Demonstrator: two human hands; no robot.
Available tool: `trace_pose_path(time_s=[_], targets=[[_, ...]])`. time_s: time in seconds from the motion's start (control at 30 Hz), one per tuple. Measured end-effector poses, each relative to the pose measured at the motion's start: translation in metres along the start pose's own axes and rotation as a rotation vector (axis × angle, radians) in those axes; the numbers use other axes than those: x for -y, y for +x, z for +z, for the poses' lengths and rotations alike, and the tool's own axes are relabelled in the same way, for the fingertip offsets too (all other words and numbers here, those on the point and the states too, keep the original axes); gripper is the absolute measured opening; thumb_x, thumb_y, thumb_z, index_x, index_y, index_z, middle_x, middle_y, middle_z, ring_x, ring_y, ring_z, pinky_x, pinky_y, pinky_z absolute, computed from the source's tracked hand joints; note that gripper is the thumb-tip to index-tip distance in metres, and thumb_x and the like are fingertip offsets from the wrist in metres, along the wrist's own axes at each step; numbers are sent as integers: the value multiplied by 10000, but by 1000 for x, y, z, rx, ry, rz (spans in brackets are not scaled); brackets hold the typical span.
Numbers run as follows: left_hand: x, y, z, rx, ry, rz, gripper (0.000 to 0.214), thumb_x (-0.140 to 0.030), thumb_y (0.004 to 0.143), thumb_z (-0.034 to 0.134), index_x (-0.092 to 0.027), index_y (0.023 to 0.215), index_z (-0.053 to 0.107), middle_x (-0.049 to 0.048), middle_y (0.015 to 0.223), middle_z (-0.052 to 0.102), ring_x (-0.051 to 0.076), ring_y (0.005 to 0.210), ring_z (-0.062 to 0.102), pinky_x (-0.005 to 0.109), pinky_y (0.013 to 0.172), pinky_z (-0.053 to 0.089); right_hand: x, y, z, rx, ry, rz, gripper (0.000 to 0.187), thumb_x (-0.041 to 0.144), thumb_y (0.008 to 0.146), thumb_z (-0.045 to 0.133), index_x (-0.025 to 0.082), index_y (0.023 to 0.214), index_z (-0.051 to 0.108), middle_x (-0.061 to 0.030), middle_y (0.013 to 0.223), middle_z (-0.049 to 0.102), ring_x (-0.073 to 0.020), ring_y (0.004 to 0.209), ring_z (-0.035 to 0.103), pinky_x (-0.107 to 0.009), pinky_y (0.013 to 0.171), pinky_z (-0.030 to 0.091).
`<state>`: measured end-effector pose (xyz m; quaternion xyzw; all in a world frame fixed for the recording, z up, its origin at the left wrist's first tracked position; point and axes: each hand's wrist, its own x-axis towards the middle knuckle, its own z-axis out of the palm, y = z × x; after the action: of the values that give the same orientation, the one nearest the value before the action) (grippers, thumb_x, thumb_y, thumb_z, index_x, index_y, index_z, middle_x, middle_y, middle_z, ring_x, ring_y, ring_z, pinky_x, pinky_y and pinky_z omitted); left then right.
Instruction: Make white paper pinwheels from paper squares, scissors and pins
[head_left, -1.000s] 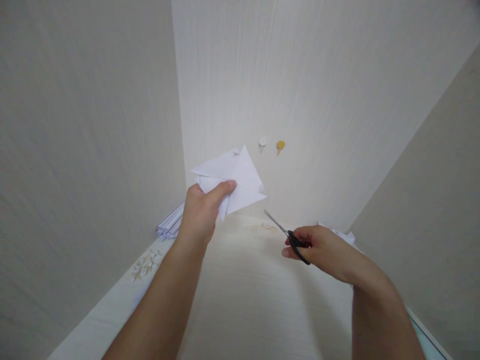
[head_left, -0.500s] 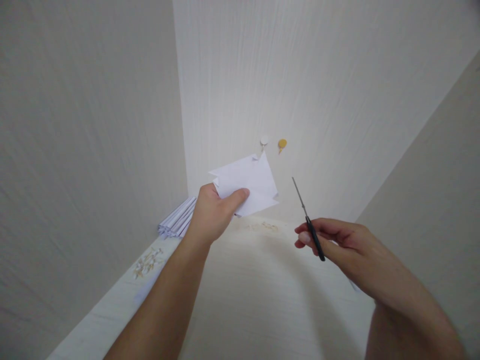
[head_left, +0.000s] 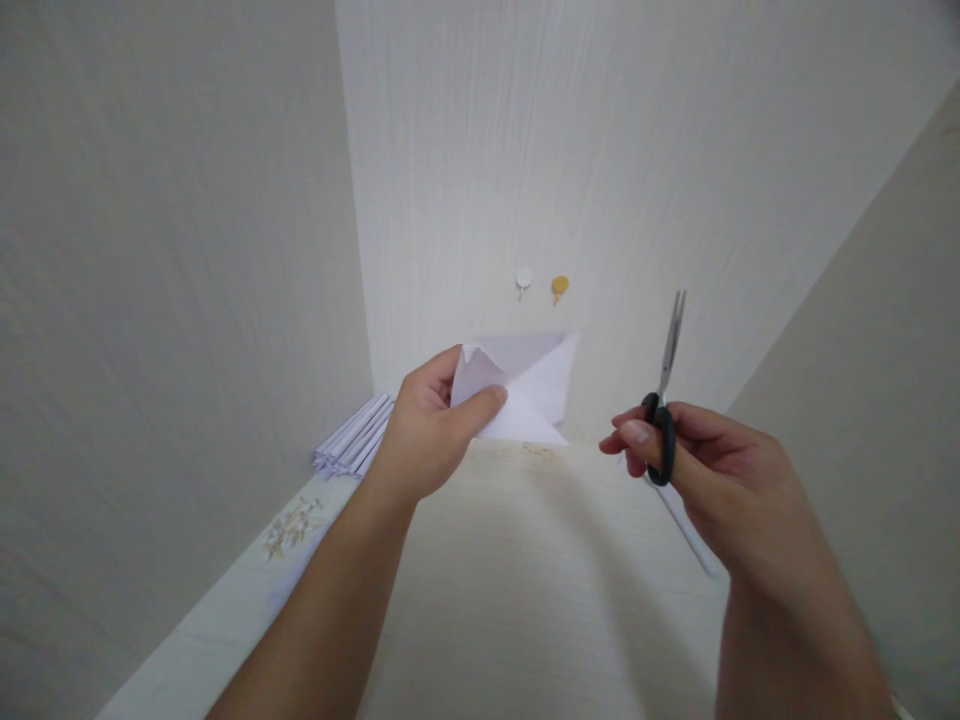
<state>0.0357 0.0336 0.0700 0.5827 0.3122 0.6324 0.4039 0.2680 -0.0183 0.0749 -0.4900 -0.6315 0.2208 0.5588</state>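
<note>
My left hand [head_left: 442,425] pinches a white sheet of paper [head_left: 536,385] at its left side, thumb on top and fingers behind. The paper is held above the table, with a small folded flap at its upper left corner and creases towards the right. My right hand [head_left: 697,460] holds a pair of scissors [head_left: 666,370] by the black handles. Their metal blades point upward and are only slightly apart. The scissors are to the right of the paper and do not touch it.
Rolled white paper sticks [head_left: 356,435] lie piled by the left wall. Nearer, small white-and-tan pieces [head_left: 292,527] lie scattered on the table [head_left: 510,590]. One white stick [head_left: 686,530] lies near my right hand. A white hook [head_left: 523,279] and a yellow hook [head_left: 560,287] are on the back wall.
The paper has turned and its sheet now shows creased, opened-out faces. My right hand has moved right and turned the scissors, so the blades now point upward.
</note>
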Motion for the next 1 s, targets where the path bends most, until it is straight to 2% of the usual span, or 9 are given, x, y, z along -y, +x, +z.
trace_pose_path(time_s=[0.1, 0.2, 0.33, 0.43, 0.57, 0.7, 0.83, 1.0], targets=[[-2, -3, -1, 126, -11, -30, 172, -291, 751, 772, -175, 871, 734, 14, 743, 690, 141, 630, 593, 232, 573, 449, -3, 2, 5, -45, 107, -24, 286, 458, 763, 825, 214, 893, 751, -46, 798, 724, -181, 733, 664, -272, 619, 524], [-7, -6, 0, 262, -24, -70, 171, -308, 766, 773, -168, 854, 730, 26, 774, 695, 141, 653, 596, 235, 593, 456, -6, 3, 11, -47, 202, -45, 341, 396, 704, 876, 220, 961, 741, -30, 836, 723, -170, 733, 667, -277, 647, 556], [-12, -10, 1, 390, -52, -149, 188, -307, 761, 789, -164, 871, 738, 30, 781, 685, 136, 658, 599, 224, 578, 460, -7, 2, 18, -83, 281, -37, 302, 370, 650, 904, 216, 834, 719, -1, 706, 667, -147, 623, 611, -266, 549, 520], [-14, -11, 1, 399, -92, -150, 192, -285, 735, 808, -171, 877, 746, 27, 776, 683, 131, 652, 607, 210, 557, 476, -9, 0, 19, -128, 291, -31, 259, 366, 670, 884, 231, 786, 696, 2, 672, 633, -148, 582, 574, -282, 506, 492], [-14, -10, 1, 374, -125, -122, 151, -237, 708, 800, -184, 845, 764, 29, 760, 687, 136, 619, 612, 212, 500, 504, -10, 0, 15, -141, 286, -62, 215, 378, 725, 840, 239, 788, 688, -2, 717, 627, -155, 612, 578, -293, 534, 500], [-14, -9, 2, 330, -74, -74, 65, -176, 719, 749, -186, 778, 773, 34, 771, 694, 127, 599, 601, 221, 500, 523, -6, 3, 9, -73, 373, -38, 223, 433, 781, 788, 239, 730, 691, -17, 740, 678, -173, 675, 642, -301, 614, 542], [-14, -9, 3, 341, 8, -26, 88, -163, 770, 690, -186, 804, 769, 24, 746, 677, 113, 592, 572, 213, 519, 492, -3, 4, 6, -3, 358, 36, 294, 512, 757, 799, 232, 808, 728, -60, 804, 749, -225, 776, 712, -338, 699, 576], [-16, -14, 4, 356, 98, 20, 186, -103, 751, 628, -187, 825, 776, 37, 805, 705, 123, 633, 575, 226, 557, 467, -2, 2, 8, 173, 232, 99, 311, 456, 689, 870, 205, 834, 758, -50, 784, 745, -180, 683, 666, -275, 598, 523]])
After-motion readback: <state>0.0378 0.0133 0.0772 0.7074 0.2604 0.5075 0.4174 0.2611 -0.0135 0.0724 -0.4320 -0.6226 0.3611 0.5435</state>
